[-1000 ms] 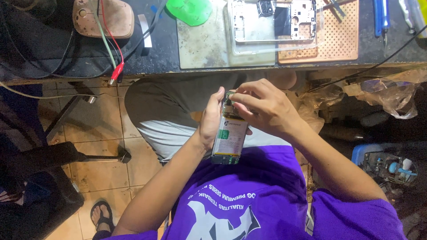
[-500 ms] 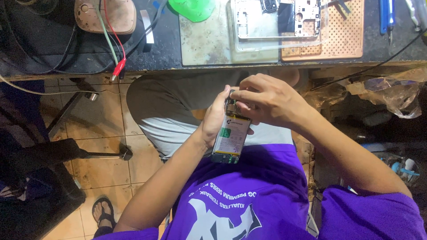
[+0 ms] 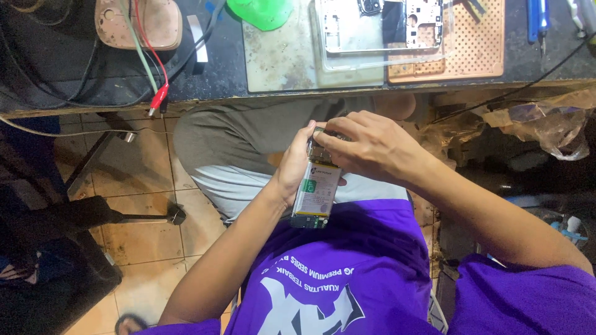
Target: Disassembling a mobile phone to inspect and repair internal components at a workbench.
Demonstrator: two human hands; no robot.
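The left hand [image 3: 292,170] wraps around the opened phone [image 3: 316,189], held over the lap, and the right hand [image 3: 366,146] pinches its top end. Above is a dark workbench [image 3: 217,74] with a grey mat [image 3: 279,59], a phone frame [image 3: 379,25] and cables [image 3: 149,62]. The floor [image 3: 143,217] is brown tile.

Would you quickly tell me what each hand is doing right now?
Left hand: closed around the opened phone, holding it.
Right hand: fingertips pressed on the phone's top end.
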